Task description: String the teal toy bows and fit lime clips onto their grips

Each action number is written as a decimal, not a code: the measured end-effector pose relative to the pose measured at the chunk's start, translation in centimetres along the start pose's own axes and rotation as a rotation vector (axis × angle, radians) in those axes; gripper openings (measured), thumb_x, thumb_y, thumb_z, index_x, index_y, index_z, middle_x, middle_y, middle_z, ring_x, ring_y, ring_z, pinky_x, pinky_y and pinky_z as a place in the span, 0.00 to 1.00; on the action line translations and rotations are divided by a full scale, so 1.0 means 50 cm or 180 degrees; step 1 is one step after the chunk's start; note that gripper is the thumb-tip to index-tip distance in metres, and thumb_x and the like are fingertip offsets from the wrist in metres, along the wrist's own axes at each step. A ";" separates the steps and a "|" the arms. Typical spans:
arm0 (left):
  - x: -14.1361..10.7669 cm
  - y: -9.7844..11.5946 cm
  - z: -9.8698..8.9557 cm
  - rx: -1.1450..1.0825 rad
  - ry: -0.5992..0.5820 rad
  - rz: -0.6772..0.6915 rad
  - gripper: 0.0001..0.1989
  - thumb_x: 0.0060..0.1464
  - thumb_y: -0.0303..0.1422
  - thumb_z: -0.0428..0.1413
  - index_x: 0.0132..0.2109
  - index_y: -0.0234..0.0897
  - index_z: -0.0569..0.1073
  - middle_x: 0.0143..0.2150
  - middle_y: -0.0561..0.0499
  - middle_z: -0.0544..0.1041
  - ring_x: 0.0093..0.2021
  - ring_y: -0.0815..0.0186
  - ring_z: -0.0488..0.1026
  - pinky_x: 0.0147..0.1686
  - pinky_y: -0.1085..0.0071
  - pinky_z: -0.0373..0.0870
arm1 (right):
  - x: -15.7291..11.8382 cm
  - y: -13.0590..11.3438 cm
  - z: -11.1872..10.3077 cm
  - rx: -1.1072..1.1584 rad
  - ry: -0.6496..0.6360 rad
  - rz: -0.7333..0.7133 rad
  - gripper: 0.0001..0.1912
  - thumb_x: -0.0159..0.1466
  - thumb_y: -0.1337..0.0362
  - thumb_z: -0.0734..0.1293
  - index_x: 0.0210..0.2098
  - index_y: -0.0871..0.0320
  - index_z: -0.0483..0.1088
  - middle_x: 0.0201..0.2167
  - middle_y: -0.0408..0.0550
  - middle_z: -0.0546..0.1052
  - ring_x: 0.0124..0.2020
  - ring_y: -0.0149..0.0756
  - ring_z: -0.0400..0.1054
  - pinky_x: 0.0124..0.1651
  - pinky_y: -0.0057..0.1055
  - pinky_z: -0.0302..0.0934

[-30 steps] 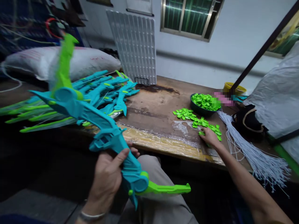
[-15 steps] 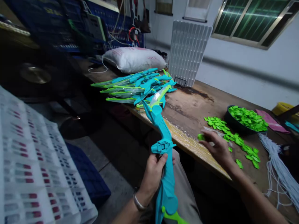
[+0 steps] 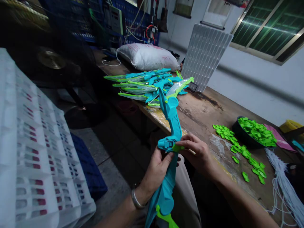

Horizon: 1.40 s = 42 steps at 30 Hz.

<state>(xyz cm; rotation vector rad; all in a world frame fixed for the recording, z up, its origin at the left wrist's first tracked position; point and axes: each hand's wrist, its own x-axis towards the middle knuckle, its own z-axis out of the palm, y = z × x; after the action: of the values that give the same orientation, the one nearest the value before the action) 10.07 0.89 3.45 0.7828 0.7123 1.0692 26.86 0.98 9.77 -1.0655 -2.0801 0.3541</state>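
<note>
A turquoise toy bow point(image 3: 174, 122) with light green tips stands slanted over my lap. My left hand point(image 3: 156, 167), with a metal bracelet at the wrist, is wrapped round its middle, just below the raised block with a square recess. Between the fingertips of my right hand point(image 3: 196, 152) is a small green piece point(image 3: 177, 148), which touches or almost touches the right side of that block. Several more green pieces point(image 3: 245, 153) lie loose on the table, and a dark bowl point(image 3: 239, 130) full of them stands behind.
Turquoise and green bows point(image 3: 144, 85) are piled on the wooden table point(image 3: 201, 107), before a white sack point(image 3: 152, 57). White cords point(image 3: 280, 177) hang at the right edge. A white plastic crate point(image 3: 47, 158) and a blue crate point(image 3: 87, 167) stand at left.
My right hand has moved left from over the table to the bow's middle, bringing the green piece. The bow has tilted slightly in my left hand, and the view has shifted.
</note>
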 end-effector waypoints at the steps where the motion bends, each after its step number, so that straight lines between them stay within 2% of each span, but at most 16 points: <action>1: 0.006 0.009 -0.002 0.0029 -0.0087 -0.0009 0.24 0.58 0.43 0.64 0.56 0.38 0.70 0.46 0.47 0.80 0.36 0.63 0.81 0.37 0.67 0.81 | 0.008 -0.007 -0.007 0.0101 -0.0071 0.0031 0.08 0.74 0.64 0.66 0.49 0.52 0.76 0.42 0.48 0.74 0.41 0.33 0.73 0.41 0.28 0.69; 5: 0.030 0.045 -0.012 0.0083 -0.0376 -0.0046 0.25 0.55 0.44 0.66 0.54 0.38 0.71 0.42 0.48 0.80 0.34 0.62 0.80 0.36 0.65 0.81 | 0.045 -0.034 -0.041 0.0068 -0.0313 0.0074 0.11 0.76 0.65 0.62 0.47 0.55 0.77 0.42 0.50 0.75 0.41 0.34 0.73 0.42 0.28 0.69; 8: 0.048 0.071 -0.020 0.0056 -0.0523 -0.0044 0.27 0.51 0.44 0.69 0.52 0.38 0.71 0.40 0.49 0.80 0.33 0.60 0.81 0.33 0.65 0.81 | 0.079 -0.050 -0.069 -0.0490 -0.0487 -0.0210 0.10 0.76 0.67 0.60 0.47 0.57 0.74 0.38 0.49 0.76 0.37 0.34 0.72 0.39 0.28 0.67; 11: 0.064 0.091 -0.024 0.0129 -0.0750 0.0032 0.26 0.52 0.44 0.68 0.52 0.37 0.71 0.38 0.50 0.81 0.33 0.61 0.81 0.33 0.66 0.80 | 0.117 -0.061 -0.090 -0.0906 -0.0857 -0.0513 0.07 0.76 0.68 0.61 0.45 0.59 0.71 0.34 0.48 0.75 0.35 0.35 0.70 0.38 0.29 0.65; 15: 0.077 0.101 -0.019 0.0268 -0.1006 0.0107 0.25 0.53 0.45 0.67 0.51 0.36 0.71 0.32 0.50 0.80 0.30 0.63 0.79 0.30 0.70 0.76 | 0.158 -0.071 -0.101 -0.1051 -0.1452 -0.0875 0.13 0.76 0.72 0.57 0.40 0.61 0.72 0.37 0.53 0.75 0.39 0.38 0.70 0.41 0.33 0.65; 19: 0.080 0.104 -0.007 0.0214 -0.1196 0.0059 0.25 0.51 0.49 0.68 0.47 0.36 0.72 0.28 0.50 0.80 0.28 0.63 0.78 0.29 0.71 0.75 | 0.174 -0.072 -0.096 -0.1114 -0.1657 -0.0796 0.14 0.76 0.71 0.57 0.39 0.59 0.73 0.41 0.51 0.73 0.39 0.34 0.69 0.40 0.29 0.64; 24: 0.084 0.109 0.000 0.0222 -0.1288 0.0035 0.25 0.51 0.49 0.68 0.45 0.35 0.72 0.28 0.51 0.78 0.26 0.64 0.76 0.27 0.71 0.74 | 0.170 -0.070 -0.089 -0.1114 -0.1506 -0.0829 0.13 0.77 0.69 0.57 0.43 0.60 0.73 0.40 0.52 0.73 0.39 0.35 0.69 0.40 0.31 0.65; 30: 0.071 0.118 0.013 0.0282 -0.1310 0.0158 0.22 0.54 0.47 0.66 0.46 0.35 0.71 0.28 0.53 0.77 0.25 0.65 0.75 0.26 0.71 0.73 | 0.162 -0.063 -0.103 -0.1320 -0.1018 -0.1073 0.12 0.77 0.61 0.61 0.54 0.60 0.69 0.48 0.57 0.73 0.48 0.43 0.68 0.49 0.41 0.67; 35: 0.060 0.123 0.025 0.0488 -0.1410 0.0388 0.19 0.56 0.46 0.65 0.42 0.35 0.73 0.27 0.53 0.77 0.25 0.66 0.74 0.26 0.71 0.71 | 0.151 -0.061 -0.117 -0.1313 -0.0918 -0.1292 0.08 0.75 0.61 0.65 0.47 0.58 0.71 0.43 0.53 0.77 0.45 0.43 0.70 0.50 0.43 0.66; 37: 0.059 0.125 0.027 0.0504 -0.1449 0.0409 0.18 0.57 0.46 0.64 0.43 0.35 0.73 0.26 0.53 0.77 0.25 0.66 0.74 0.27 0.71 0.71 | 0.141 -0.066 -0.120 -0.1351 -0.0782 -0.1439 0.06 0.75 0.63 0.64 0.46 0.57 0.72 0.45 0.53 0.77 0.48 0.44 0.69 0.51 0.44 0.66; 42: 0.057 0.125 0.028 0.0373 -0.1522 0.0175 0.21 0.54 0.47 0.66 0.42 0.35 0.73 0.28 0.53 0.77 0.26 0.66 0.74 0.27 0.71 0.71 | 0.112 -0.078 -0.129 -0.1549 -0.0777 -0.1438 0.13 0.73 0.61 0.67 0.55 0.58 0.72 0.47 0.57 0.74 0.52 0.49 0.67 0.53 0.47 0.65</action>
<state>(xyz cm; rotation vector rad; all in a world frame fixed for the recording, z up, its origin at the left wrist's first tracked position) 9.14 5.01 9.05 1.1157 0.3482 0.8472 27.29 2.40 19.05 -0.8008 -2.6269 -0.2753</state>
